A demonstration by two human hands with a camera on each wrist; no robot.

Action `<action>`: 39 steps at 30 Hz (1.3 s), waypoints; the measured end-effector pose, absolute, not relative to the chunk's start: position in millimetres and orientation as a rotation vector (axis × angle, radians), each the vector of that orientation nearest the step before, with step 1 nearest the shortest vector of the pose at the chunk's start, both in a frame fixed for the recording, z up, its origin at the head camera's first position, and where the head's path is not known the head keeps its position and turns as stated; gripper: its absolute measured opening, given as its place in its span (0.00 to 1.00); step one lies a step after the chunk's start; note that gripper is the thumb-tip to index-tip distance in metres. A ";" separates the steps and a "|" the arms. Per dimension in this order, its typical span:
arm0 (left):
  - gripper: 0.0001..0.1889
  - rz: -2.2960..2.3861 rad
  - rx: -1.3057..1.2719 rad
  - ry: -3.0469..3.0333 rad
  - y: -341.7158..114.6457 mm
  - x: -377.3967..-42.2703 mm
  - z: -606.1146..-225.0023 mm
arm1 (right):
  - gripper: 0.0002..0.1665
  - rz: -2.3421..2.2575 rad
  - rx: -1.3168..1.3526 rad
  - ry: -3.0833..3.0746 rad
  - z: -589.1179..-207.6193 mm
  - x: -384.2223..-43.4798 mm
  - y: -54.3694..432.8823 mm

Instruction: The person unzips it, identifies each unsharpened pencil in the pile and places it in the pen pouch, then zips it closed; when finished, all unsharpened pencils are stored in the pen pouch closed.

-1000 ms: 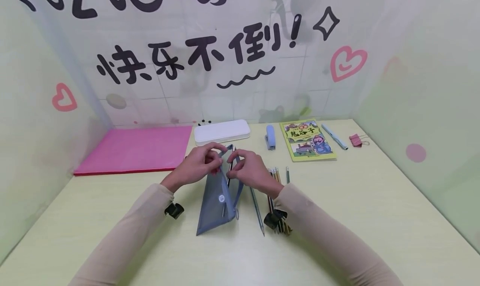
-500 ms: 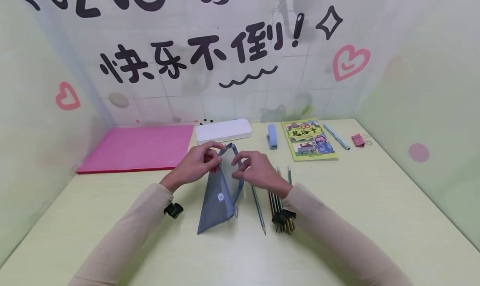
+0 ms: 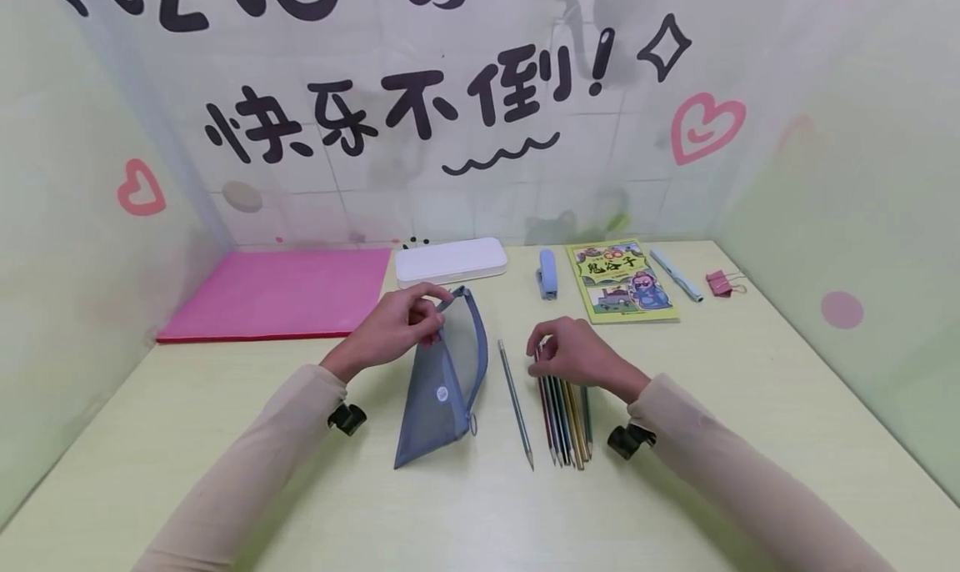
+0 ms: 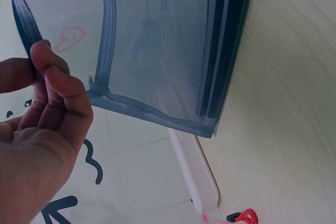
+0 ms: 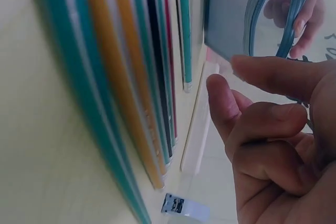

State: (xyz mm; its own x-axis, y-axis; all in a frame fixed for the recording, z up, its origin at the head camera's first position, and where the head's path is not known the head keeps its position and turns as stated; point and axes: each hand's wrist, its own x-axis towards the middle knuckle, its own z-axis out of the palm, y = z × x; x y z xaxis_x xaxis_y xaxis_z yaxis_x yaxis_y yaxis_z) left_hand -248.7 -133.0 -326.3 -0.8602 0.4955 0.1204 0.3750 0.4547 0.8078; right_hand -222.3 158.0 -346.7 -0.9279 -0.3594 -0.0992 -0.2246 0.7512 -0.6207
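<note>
My left hand (image 3: pixel 396 326) pinches the open top edge of a blue-grey mesh zip pouch (image 3: pixel 431 405), which stands tilted on the table. In the left wrist view, the thumb and forefinger grip the zipper edge (image 4: pixel 26 19), and blurred shapes show through the mesh. To the right, my right hand (image 3: pixel 573 355) is just over the eraser ends of a row of several pencils (image 3: pixel 564 418). Its thumb and forefinger are apart with nothing between them in the right wrist view, beside teal and orange pencils (image 5: pixel 123 72). A single teal pencil (image 3: pixel 516 405) lies between pouch and row.
Along the back stand a pink folder (image 3: pixel 277 295), a white case (image 3: pixel 452 261) and a blue stapler (image 3: pixel 547 273). Further right are a yellow-green booklet (image 3: pixel 622 280), a light blue pen (image 3: pixel 677 275) and a pink binder clip (image 3: pixel 720 284). Walls enclose the table's back and sides.
My right hand held a dark pencil in the pouch's mouth, let it go there, then moved right over the pencil row. The left hand has kept its grip on the pouch.
</note>
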 end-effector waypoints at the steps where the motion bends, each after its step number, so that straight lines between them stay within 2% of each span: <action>1: 0.16 1.372 0.774 2.562 -133.0 -248.9 -326.5 | 0.10 -0.925 -0.464 2.732 -347.3 -221.7 160.4; 12: 0.17 1.342 0.774 2.565 -135.4 -248.6 -325.4 | 0.09 -0.928 -0.464 2.680 -357.2 -216.2 174.3; 34: 0.16 1.311 0.801 2.565 -131.9 -250.7 -328.9 | 0.06 -0.614 -0.533 2.816 -358.5 -217.0 155.7; 39: 0.15 1.309 0.793 2.563 -132.1 -249.3 -327.3 | 0.08 -0.566 -0.515 2.825 -356.7 -216.5 150.9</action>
